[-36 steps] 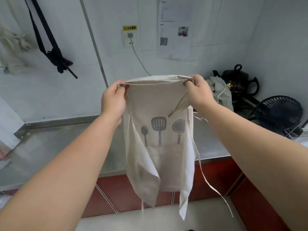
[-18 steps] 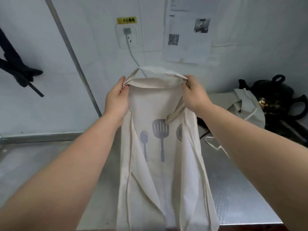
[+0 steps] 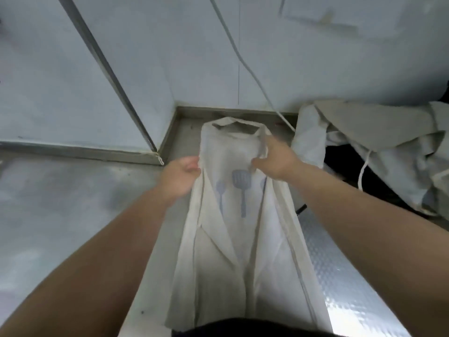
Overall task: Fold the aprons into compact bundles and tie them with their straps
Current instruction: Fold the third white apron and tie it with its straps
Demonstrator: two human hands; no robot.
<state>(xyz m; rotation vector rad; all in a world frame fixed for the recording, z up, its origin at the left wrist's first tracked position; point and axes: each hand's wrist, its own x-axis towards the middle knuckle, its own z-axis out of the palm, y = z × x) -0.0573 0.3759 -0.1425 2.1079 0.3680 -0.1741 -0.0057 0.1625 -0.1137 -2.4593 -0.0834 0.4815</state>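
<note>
Down it comes: the apron [image 3: 243, 239], hanging in the air a second ago, now lies lengthwise on the bench [image 3: 73, 203], centre frame. Left hand [image 3: 181, 177] and right hand [image 3: 275, 161] keep a narrow grip, pinching its upper edges. Folding looks ready to start.

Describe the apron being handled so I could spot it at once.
On the steel counter, in the middle, a long cream apron stretches toward the wall. Unlike the crumpled cloth heap to its right, it bears grey-blue utensil prints.
</note>
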